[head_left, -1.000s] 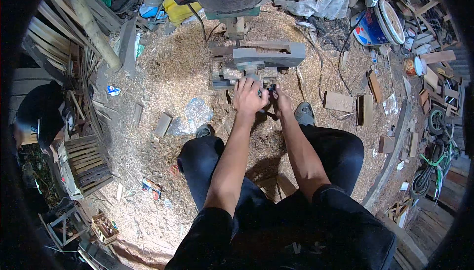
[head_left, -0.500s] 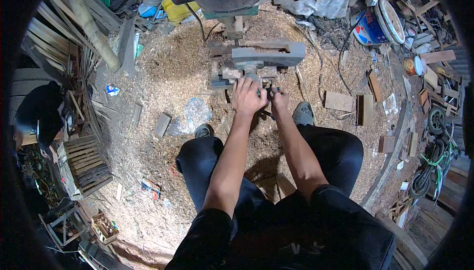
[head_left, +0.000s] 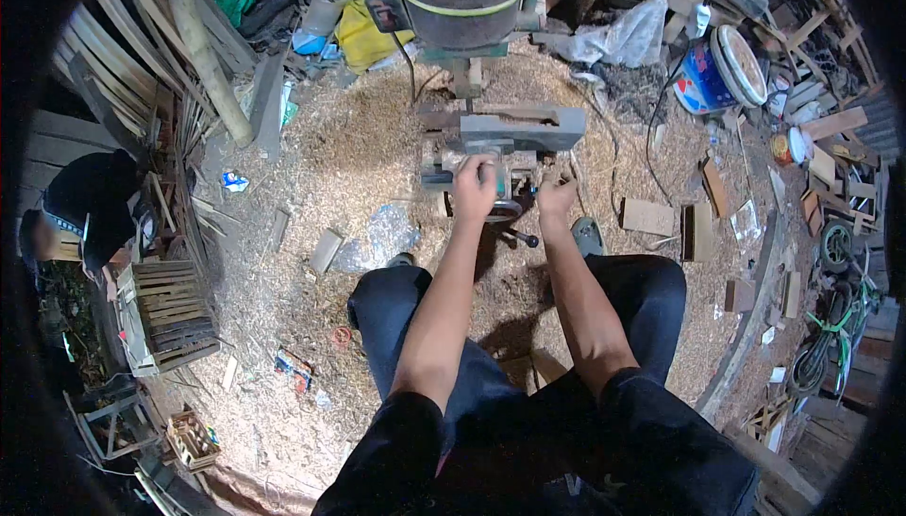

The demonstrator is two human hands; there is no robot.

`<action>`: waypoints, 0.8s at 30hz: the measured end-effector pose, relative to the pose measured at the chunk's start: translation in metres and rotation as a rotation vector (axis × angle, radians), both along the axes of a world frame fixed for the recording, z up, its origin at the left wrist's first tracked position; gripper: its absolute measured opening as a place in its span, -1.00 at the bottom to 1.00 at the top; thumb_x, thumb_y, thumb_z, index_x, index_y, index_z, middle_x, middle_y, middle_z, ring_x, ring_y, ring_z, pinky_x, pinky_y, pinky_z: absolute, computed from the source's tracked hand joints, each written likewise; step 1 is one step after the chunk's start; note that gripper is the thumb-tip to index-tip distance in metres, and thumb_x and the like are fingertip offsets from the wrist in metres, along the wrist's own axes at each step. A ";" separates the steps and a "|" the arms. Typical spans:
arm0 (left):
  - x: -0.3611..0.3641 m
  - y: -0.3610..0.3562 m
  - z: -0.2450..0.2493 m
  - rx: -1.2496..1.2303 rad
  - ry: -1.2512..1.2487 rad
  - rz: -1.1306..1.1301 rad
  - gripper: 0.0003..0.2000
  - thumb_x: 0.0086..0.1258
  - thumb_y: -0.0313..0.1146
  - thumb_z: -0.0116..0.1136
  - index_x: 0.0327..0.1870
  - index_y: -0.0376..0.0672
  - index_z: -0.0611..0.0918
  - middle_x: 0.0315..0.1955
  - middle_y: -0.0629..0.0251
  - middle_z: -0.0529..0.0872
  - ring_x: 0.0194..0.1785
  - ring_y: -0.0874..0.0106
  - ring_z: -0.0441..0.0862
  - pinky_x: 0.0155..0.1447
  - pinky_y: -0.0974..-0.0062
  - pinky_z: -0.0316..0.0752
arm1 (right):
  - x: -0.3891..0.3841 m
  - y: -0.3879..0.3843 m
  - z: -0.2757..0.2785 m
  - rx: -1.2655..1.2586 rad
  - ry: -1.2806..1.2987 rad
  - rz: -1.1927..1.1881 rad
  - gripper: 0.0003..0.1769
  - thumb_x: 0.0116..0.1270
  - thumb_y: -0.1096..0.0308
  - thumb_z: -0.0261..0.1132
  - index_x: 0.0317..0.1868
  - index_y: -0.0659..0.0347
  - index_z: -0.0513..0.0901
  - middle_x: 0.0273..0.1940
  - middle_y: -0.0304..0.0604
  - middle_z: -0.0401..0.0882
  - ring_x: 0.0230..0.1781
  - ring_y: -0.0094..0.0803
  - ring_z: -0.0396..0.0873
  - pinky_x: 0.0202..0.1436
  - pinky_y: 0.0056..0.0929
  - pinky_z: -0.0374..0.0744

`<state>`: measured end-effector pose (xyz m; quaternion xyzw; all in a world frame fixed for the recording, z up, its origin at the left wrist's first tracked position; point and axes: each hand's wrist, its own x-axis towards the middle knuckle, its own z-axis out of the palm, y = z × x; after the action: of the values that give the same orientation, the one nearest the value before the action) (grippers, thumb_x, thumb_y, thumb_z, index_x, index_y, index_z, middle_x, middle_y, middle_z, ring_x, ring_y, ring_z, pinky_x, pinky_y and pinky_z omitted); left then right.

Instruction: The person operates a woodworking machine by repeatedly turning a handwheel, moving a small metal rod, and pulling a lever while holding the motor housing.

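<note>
Wood shavings cover the floor (head_left: 311, 176) through the middle of the frame. At top centre stands a dark drum (head_left: 458, 11) with a yellow band. Another person (head_left: 90, 209) is bent over at the left edge, near a slatted crate (head_left: 170, 313) at lower left; a paint bucket (head_left: 708, 75) leans at upper right.

The wooden block (head_left: 524, 129) lies crosswise at upper centre, on the metal clamp (head_left: 436, 178), just beyond both hands, its slot towards the right end.

The left hand (head_left: 474, 191) is at the front of the clamp, fingers curled and thumb up; whether it grips anything cannot be told. The right hand (head_left: 557, 197) is beside it, fingers bent in, near a small dark part with a touch of blue; a hold on it cannot be made out.

Between and below them sit a round handwheel (head_left: 503, 211) and a crank knob (head_left: 532, 241). Good handling here, I judge, calls for the block flat and snug in the clamp, small even turns, and fingertips clear of closing metal.
</note>
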<state>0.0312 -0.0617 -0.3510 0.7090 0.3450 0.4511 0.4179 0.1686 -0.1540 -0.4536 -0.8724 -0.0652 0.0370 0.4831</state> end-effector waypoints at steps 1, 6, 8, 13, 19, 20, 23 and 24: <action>-0.007 0.001 0.010 -0.041 0.051 0.030 -0.86 0.36 -0.48 0.09 -0.18 -0.23 0.70 -0.23 0.10 0.71 -0.07 0.16 0.65 0.05 0.31 0.51 | 0.004 0.006 0.015 0.043 -0.016 -0.015 -0.44 0.19 0.22 0.43 0.04 0.48 0.49 -0.10 0.24 0.58 -0.05 0.00 0.58 0.10 -0.20 0.51; -0.037 0.036 0.104 0.160 -0.046 0.218 -0.70 0.40 -0.42 0.19 0.11 -0.28 0.54 -0.09 0.11 0.65 0.04 0.22 0.60 0.22 0.29 0.44 | 0.004 0.035 0.132 0.523 0.105 0.071 -0.51 0.28 0.36 0.37 0.11 0.46 0.42 -0.05 0.16 0.55 -0.04 -0.13 0.56 0.11 -0.24 0.49; -0.049 0.060 0.156 0.235 -0.053 0.278 -0.60 0.36 -0.41 0.26 0.19 -0.26 0.50 -0.03 0.08 0.62 0.07 0.17 0.60 0.24 0.25 0.43 | 0.023 0.060 0.128 0.494 -0.147 0.120 -0.49 0.35 0.30 0.34 0.17 0.42 0.39 -0.04 0.07 0.53 -0.07 -0.25 0.52 0.13 -0.32 0.47; -0.068 0.120 0.247 0.655 0.090 0.200 -0.48 0.22 -0.34 0.42 0.18 -0.29 0.52 -0.02 0.03 0.59 0.09 0.09 0.56 0.17 0.27 0.47 | 0.016 0.082 0.271 0.733 -0.042 0.346 -0.52 0.41 0.26 0.31 0.18 0.40 0.41 -0.06 -0.01 0.53 -0.07 -0.37 0.49 0.12 -0.39 0.46; -0.066 0.146 0.273 0.771 0.259 0.126 -0.55 0.09 -0.34 0.47 0.00 -0.28 0.60 -0.06 0.02 0.60 0.06 0.00 0.57 0.12 0.20 0.49 | 0.043 0.107 0.370 0.903 -0.017 0.418 -0.65 0.40 0.32 0.32 0.06 0.38 0.50 -0.31 -0.14 0.59 -0.44 -0.49 0.54 -0.39 -0.52 0.53; -0.067 0.146 0.275 0.777 0.293 0.127 -0.55 0.07 -0.33 0.48 -0.02 -0.26 0.61 -0.07 0.03 0.60 0.07 -0.01 0.56 0.11 0.17 0.49 | 0.058 0.118 0.373 0.898 -0.120 0.420 -0.66 0.41 0.32 0.32 0.05 0.39 0.53 -0.29 -0.12 0.61 -0.41 -0.47 0.57 -0.35 -0.51 0.56; -0.066 0.146 0.286 0.756 0.263 0.090 -0.66 0.04 -0.41 0.43 -0.15 -0.26 0.61 -0.17 0.08 0.60 -0.01 0.01 0.57 0.02 0.17 0.49 | 0.089 0.147 0.390 0.790 -0.245 0.464 -0.71 0.37 0.31 0.34 -0.05 0.38 0.62 -0.26 -0.08 0.66 -0.34 -0.45 0.64 -0.28 -0.47 0.59; -0.066 0.150 0.288 0.755 0.255 0.081 -0.68 0.04 -0.42 0.42 -0.18 -0.26 0.61 -0.19 0.09 0.60 -0.02 0.02 0.57 0.00 0.18 0.49 | 0.097 0.155 0.392 0.745 -0.285 0.471 -0.71 0.35 0.31 0.34 -0.07 0.38 0.63 -0.26 -0.07 0.67 -0.33 -0.46 0.64 -0.28 -0.46 0.59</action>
<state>-0.0346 0.0885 -0.0628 0.8490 0.2318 0.4705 0.0636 0.2652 0.0010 -0.0613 -0.5971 -0.3362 -0.0007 0.7283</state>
